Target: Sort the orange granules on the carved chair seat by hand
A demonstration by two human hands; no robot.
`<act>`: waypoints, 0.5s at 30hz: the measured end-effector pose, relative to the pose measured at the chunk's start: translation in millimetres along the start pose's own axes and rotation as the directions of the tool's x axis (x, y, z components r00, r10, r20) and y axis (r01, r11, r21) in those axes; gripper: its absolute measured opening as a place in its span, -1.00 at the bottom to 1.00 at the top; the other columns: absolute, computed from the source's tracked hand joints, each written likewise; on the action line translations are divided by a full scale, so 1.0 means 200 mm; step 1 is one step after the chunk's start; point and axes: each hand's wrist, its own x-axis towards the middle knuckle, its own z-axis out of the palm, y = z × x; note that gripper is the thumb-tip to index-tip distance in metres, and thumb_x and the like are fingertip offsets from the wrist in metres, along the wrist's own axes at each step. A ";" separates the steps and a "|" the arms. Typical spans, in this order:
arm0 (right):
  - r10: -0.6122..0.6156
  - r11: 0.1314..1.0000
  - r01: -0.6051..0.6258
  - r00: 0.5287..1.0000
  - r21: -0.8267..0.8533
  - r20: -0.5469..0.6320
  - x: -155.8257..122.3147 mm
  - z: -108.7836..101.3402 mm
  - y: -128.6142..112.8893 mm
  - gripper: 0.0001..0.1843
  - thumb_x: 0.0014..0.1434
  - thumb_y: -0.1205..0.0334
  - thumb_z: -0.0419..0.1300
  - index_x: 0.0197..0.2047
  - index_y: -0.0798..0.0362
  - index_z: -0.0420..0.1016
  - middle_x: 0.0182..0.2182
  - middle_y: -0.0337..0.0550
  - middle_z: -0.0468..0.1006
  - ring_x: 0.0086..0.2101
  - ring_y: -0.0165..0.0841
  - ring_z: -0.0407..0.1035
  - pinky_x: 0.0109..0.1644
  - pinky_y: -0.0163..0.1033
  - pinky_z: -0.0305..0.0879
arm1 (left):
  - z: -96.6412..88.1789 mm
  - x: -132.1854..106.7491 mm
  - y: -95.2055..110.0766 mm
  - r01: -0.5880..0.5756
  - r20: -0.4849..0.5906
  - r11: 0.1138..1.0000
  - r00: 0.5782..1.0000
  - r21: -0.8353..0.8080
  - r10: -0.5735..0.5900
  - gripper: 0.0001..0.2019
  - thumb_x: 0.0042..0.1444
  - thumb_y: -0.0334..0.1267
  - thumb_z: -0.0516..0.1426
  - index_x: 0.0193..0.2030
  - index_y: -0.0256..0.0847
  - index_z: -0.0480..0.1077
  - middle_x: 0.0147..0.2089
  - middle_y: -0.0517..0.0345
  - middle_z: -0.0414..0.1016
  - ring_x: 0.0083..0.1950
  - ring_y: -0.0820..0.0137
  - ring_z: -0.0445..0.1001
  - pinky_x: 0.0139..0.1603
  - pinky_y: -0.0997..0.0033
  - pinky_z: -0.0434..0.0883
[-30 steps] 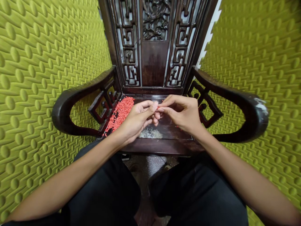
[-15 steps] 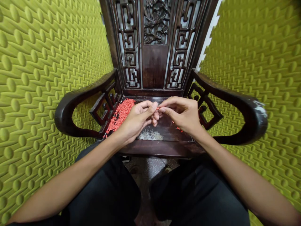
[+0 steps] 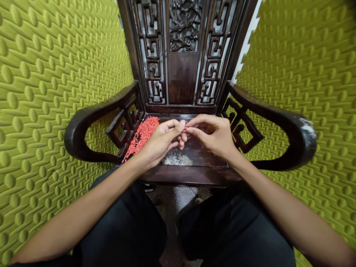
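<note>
Over the seat of a dark carved wooden chair, my two hands meet with their fingertips almost together. A small red piece (image 3: pixel 185 128) shows between them, too small to tell its kind. My right hand (image 3: pixel 215 135) pinches it between thumb and forefinger. My left hand (image 3: pixel 164 139) is closed too, thumb against forefinger, at the piece's other end; its other fingers curl below. On the left of the seat (image 3: pixel 200 157) lies a heap of many small red pieces (image 3: pixel 143 133). A few more red pieces (image 3: pixel 213 152) lie on the right, partly hidden by my right hand.
Curved armrests (image 3: pixel 75 129) rise on the left and, as a worn-tipped armrest (image 3: pixel 303 137), on the right. The carved backrest (image 3: pixel 182 78) stands behind the seat. Yellow-green textured panels (image 3: pixel 41 92) flank the chair. A whitish worn patch (image 3: pixel 178 159) marks the seat's front.
My right hand has shifted slightly left, closer to my left fingertips, and covers more of the red pieces at the right. My left hand has barely moved.
</note>
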 end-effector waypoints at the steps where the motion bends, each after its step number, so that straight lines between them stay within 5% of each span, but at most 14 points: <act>1: 0.030 1.000 -0.030 1.000 0.003 -0.003 0.01 -0.01 0.02 -0.77 0.16 0.08 0.46 -0.29 0.08 0.65 -0.38 -0.18 0.68 -0.40 -0.41 0.55 -0.28 -0.29 0.56 | -0.02 0.02 0.00 0.012 -0.025 0.999 1.000 0.043 -0.011 -0.66 0.30 0.03 0.23 -0.24 -0.23 0.37 -0.36 0.19 0.47 -0.43 0.53 0.42 -0.39 0.53 0.41; 5: 0.281 0.958 -0.276 0.956 -0.078 0.077 0.05 -0.08 0.19 -0.78 0.15 0.13 0.43 -0.28 0.11 0.59 -0.42 -0.18 0.64 -0.44 -0.39 0.56 -0.32 -0.26 0.56 | -0.23 0.13 -0.03 0.068 -0.162 0.924 0.987 0.377 -0.006 -0.63 0.38 0.09 0.08 -0.19 -0.22 0.39 -0.30 0.13 0.49 -0.45 0.51 0.41 -0.47 0.52 0.33; 8: 0.634 0.704 -0.521 0.767 -0.483 0.097 0.07 -0.18 0.36 -0.93 0.22 0.31 0.29 -0.29 0.13 0.59 -0.45 -0.18 0.64 -0.46 -0.42 0.54 -0.34 -0.32 0.52 | -0.42 0.26 -0.09 0.118 -0.110 0.625 0.993 0.772 -0.051 -0.77 0.31 -0.11 0.15 -0.23 -0.26 0.43 -0.30 0.08 0.55 -0.36 0.46 0.44 -0.37 0.51 0.34; 9: 0.679 0.636 -0.544 0.732 -0.547 0.060 0.07 -0.22 0.42 -0.91 0.19 0.41 0.25 -0.31 0.14 0.61 -0.45 -0.16 0.64 -0.47 -0.42 0.54 -0.33 -0.33 0.51 | -0.48 0.30 -0.12 0.139 -0.111 0.483 0.990 0.865 -0.087 -0.81 0.27 -0.16 0.15 -0.22 -0.26 0.45 -0.30 0.09 0.56 -0.35 0.44 0.45 -0.35 0.49 0.34; 10: 0.701 0.586 -0.557 0.712 -0.588 0.025 0.06 -0.26 0.46 -0.87 0.14 0.49 0.23 -0.33 0.15 0.61 -0.45 -0.15 0.64 -0.46 -0.41 0.54 -0.31 -0.33 0.51 | -0.53 0.33 -0.15 0.149 -0.101 0.433 0.986 0.889 -0.131 -0.84 0.20 -0.20 0.20 -0.23 -0.27 0.49 -0.32 0.08 0.58 -0.34 0.41 0.46 -0.33 0.48 0.34; 15: 0.731 0.317 -0.575 0.655 -0.755 -0.192 0.03 -0.45 0.62 -0.85 -0.02 0.52 0.26 -0.42 0.15 0.64 -0.50 -0.03 0.63 -0.33 -0.19 0.60 -0.16 -0.18 0.52 | -0.67 0.45 -0.31 0.142 -0.076 0.285 0.970 0.948 -0.231 -0.89 -0.10 -0.29 0.33 -0.39 -0.19 0.52 -0.51 0.26 0.53 -0.46 0.43 0.43 -0.40 0.51 0.24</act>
